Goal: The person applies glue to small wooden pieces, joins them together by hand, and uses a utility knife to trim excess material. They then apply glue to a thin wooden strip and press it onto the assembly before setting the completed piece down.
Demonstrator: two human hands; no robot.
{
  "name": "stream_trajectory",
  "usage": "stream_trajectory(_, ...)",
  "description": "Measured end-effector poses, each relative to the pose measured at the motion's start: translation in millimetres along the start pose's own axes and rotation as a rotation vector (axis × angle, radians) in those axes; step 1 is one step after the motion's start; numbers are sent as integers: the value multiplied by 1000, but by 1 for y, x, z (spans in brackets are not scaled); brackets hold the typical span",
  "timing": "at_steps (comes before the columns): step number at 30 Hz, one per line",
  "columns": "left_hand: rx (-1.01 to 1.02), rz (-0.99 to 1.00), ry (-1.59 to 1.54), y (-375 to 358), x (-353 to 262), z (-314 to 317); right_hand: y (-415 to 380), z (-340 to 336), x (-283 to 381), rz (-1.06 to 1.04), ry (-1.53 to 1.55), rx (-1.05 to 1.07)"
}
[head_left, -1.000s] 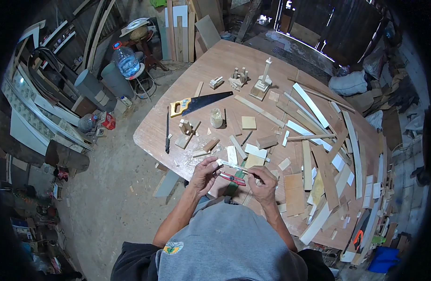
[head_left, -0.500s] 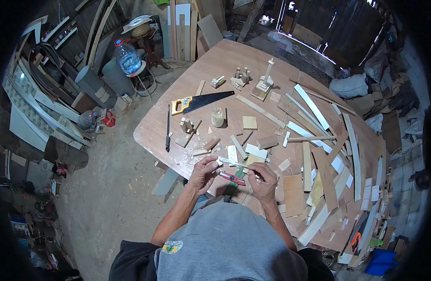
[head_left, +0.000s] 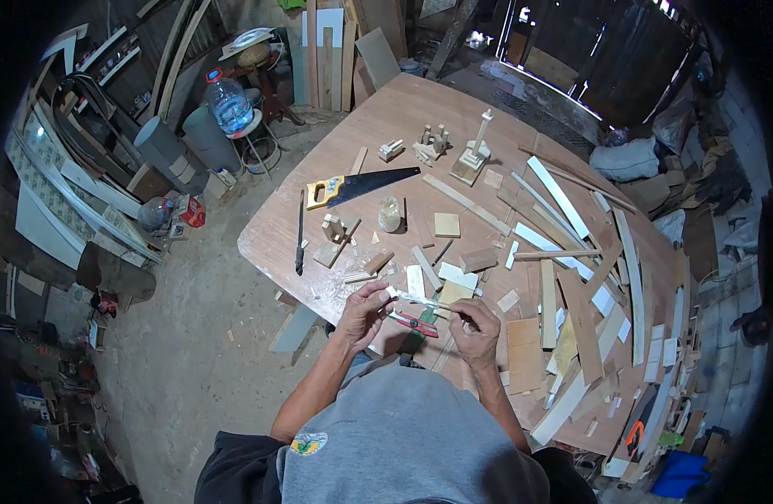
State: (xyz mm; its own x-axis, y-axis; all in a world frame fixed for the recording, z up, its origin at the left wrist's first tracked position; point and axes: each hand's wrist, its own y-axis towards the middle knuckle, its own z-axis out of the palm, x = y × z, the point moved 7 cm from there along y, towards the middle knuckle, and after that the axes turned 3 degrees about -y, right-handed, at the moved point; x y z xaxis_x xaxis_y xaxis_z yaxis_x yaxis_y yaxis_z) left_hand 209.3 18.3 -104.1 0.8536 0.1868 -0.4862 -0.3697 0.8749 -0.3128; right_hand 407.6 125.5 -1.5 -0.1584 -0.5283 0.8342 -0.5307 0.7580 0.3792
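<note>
Near the table's front edge, my left hand (head_left: 363, 316) pinches a small pale wooden block (head_left: 392, 292) between thumb and fingertips. My right hand (head_left: 475, 330) grips a thin stick (head_left: 427, 301) whose whitish far end reaches left to the block. Just below the stick lies a red-handled tool (head_left: 416, 324), over something green. Beyond my hands stand a cloudy jar (head_left: 390, 215) and a small block assembly (head_left: 333, 227). A flat square of pale wood (head_left: 447, 224) rests right of the jar.
A yellow-handled saw (head_left: 365, 185) lies across the table (head_left: 277, 223). Farther back stands a wooden tower model (head_left: 473, 160) beside smaller block pieces (head_left: 432, 143). Long strips (head_left: 558, 196) and offcuts crowd the right side. A water bottle (head_left: 228, 105) sits on a stool at the left.
The stick's whitish end now slopes down more to the right from the block. Both hands keep their grip and stay nearly in place; the view has shifted very slightly.
</note>
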Motion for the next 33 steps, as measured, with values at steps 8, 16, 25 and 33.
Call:
stream_trajectory(8, 12, 9, -21, 3, 1, -4, -2, 1, -4, -40, 51, -8)
stream_trajectory(16, 1, 2, -65, 2, -1, -6, 1, 7, -4, 1, 95, -28)
stream_trajectory(25, -2, -17, -99, -1, -8, -14, 4, 20, -4, 48, 72, -40)
stream_trajectory(33, 8, -50, -99, -2, -26, -30, 19, 45, 5, 81, 75, -13)
